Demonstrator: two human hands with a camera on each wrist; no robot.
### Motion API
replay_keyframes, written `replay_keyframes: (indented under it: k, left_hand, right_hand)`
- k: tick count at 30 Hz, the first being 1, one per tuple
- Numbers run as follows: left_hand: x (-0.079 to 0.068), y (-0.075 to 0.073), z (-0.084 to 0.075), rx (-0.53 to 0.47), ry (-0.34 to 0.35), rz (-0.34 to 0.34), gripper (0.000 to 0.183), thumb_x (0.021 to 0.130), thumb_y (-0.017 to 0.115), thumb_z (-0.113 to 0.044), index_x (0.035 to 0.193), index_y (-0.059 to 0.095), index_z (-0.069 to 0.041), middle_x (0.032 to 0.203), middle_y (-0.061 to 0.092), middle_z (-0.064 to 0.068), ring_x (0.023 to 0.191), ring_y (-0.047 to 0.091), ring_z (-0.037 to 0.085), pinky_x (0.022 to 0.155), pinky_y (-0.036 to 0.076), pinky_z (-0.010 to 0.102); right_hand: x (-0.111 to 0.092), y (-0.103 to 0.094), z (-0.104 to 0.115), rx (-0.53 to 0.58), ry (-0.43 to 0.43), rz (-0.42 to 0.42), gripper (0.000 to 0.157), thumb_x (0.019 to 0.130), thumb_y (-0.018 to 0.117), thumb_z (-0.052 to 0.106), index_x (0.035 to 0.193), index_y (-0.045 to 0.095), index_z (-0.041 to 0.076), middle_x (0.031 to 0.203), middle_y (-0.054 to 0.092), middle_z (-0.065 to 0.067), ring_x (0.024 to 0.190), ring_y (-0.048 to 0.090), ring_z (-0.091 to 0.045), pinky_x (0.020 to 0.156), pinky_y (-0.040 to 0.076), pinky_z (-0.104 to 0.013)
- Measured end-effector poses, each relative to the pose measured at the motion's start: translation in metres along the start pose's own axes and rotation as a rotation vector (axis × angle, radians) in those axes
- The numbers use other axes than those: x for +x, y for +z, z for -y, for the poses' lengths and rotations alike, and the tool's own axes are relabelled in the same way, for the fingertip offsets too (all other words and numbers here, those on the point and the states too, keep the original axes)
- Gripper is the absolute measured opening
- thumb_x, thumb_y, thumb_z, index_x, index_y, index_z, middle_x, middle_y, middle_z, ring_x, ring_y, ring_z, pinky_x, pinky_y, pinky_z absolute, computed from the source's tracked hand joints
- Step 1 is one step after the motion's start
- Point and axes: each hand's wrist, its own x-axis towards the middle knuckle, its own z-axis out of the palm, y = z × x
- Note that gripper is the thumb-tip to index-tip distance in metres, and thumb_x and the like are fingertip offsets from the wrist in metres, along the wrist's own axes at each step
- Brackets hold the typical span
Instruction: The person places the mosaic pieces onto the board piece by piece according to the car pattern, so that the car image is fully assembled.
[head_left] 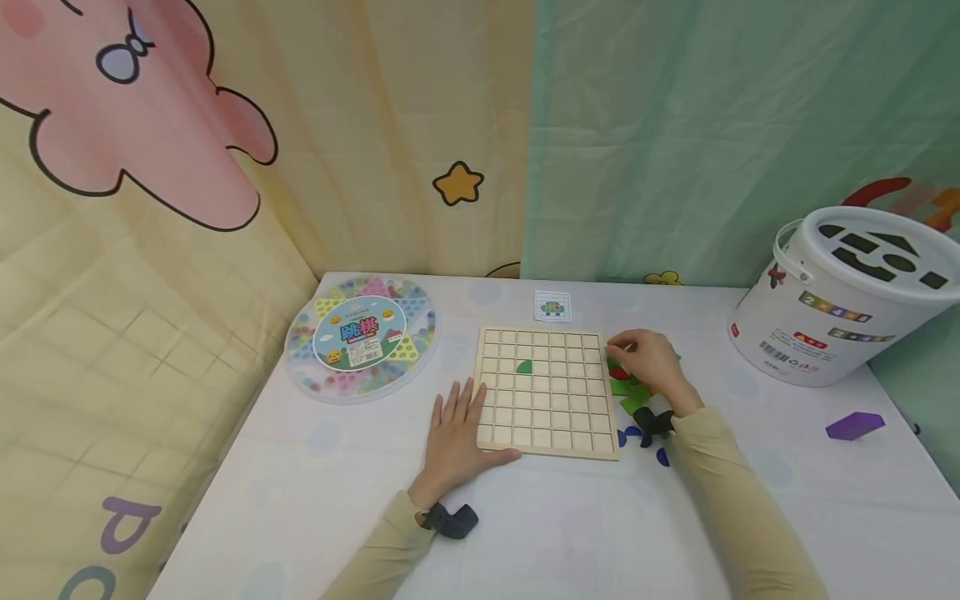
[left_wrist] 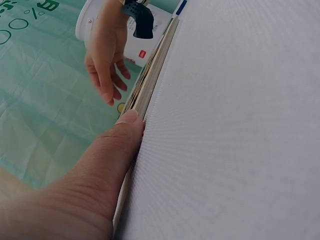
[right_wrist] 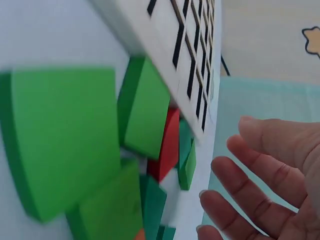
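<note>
A wooden grid board (head_left: 545, 453) lies flat on the table, with one green quarter-round piece (head_left: 525, 367) in a cell left of centre. My left hand (head_left: 455, 437) rests at the board's lower left corner, fingers straight at its left side. In the left wrist view its thumb (left_wrist: 107, 155) lies along the front edge. My right hand (head_left: 647, 360) hovers over the board's right edge, above loose pieces. In the right wrist view its fingers are loosely bent and hold nothing. Beneath lie green blocks (right_wrist: 65, 140), a red piece (right_wrist: 167, 147) and several blue pieces (head_left: 663, 457).
Behind the board is a small card (head_left: 552, 307) with a green grid picture. A round, clear-lidded game box (head_left: 307, 367) lies at the left. At the right stand a white bucket (head_left: 810, 333) with a shape-hole lid and a purple block (head_left: 855, 426). Curtains border the table.
</note>
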Motion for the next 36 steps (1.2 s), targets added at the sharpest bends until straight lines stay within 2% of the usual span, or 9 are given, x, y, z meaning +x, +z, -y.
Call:
replay_keyframes:
  k: [4, 11, 22, 29, 36]
  left_hand:
    - [0.000, 0.000, 0.000, -0.001, -0.005, 0.003, 0.113, 0.069, 0.059, -0.078, 0.151, 0.024, -0.007, 0.155, 0.018, 0.014, 0.142, 0.008, 0.033, 0.112, 0.004, 0.051]
    - [-0.001, 0.001, 0.001, -0.005, -0.017, 0.014, 0.113, 0.069, 0.058, -0.078, 0.151, 0.023, -0.007, 0.156, 0.016, 0.013, 0.142, 0.007, 0.031, 0.112, 0.003, 0.050]
    - [0.000, 0.002, 0.001, 0.001, -0.015, 0.015, 0.114, 0.069, 0.057, -0.079, 0.151, 0.023, -0.008, 0.156, 0.017, 0.013, 0.143, 0.006, 0.032, 0.112, 0.003, 0.050]
    - [0.000, 0.002, 0.001, 0.007, -0.012, 0.009, 0.113, 0.069, 0.058, -0.078, 0.151, 0.023, -0.008, 0.156, 0.017, 0.013, 0.142, 0.007, 0.032, 0.112, 0.003, 0.050]
    - [0.001, 0.004, 0.002, 0.009, -0.015, 0.019, 0.114, 0.069, 0.057, -0.079, 0.152, 0.021, -0.009, 0.156, 0.015, 0.012, 0.143, 0.005, 0.031, 0.112, 0.001, 0.049]
  right_hand:
    - [0.001, -0.005, -0.007, -0.044, 0.049, 0.005, 0.027, 0.089, 0.067, 0.024, 0.099, 0.071, 0.000, 0.091, 0.068, -0.014, 0.077, 0.061, -0.028, 0.060, 0.048, -0.036]
    - [0.006, -0.005, -0.015, -0.082, 0.139, 0.039, 0.032, 0.088, 0.068, 0.026, 0.104, 0.068, -0.002, 0.097, 0.065, -0.019, 0.088, 0.058, -0.034, 0.073, 0.047, -0.043]
    - [0.014, -0.002, -0.019, -0.069, 0.172, 0.086, 0.036, 0.087, 0.069, 0.028, 0.105, 0.066, -0.003, 0.097, 0.065, -0.019, 0.084, 0.057, -0.032, 0.071, 0.047, -0.042]
    - [0.018, -0.003, -0.018, -0.023, 0.291, 0.104, 0.039, 0.086, 0.070, 0.033, 0.105, 0.066, -0.001, 0.101, 0.062, -0.020, 0.085, 0.053, -0.032, 0.071, 0.045, -0.039]
    - [0.017, -0.007, -0.016, -0.027, 0.270, 0.086, 0.036, 0.087, 0.069, 0.030, 0.103, 0.066, -0.001, 0.101, 0.063, -0.020, 0.084, 0.054, -0.031, 0.067, 0.044, -0.038]
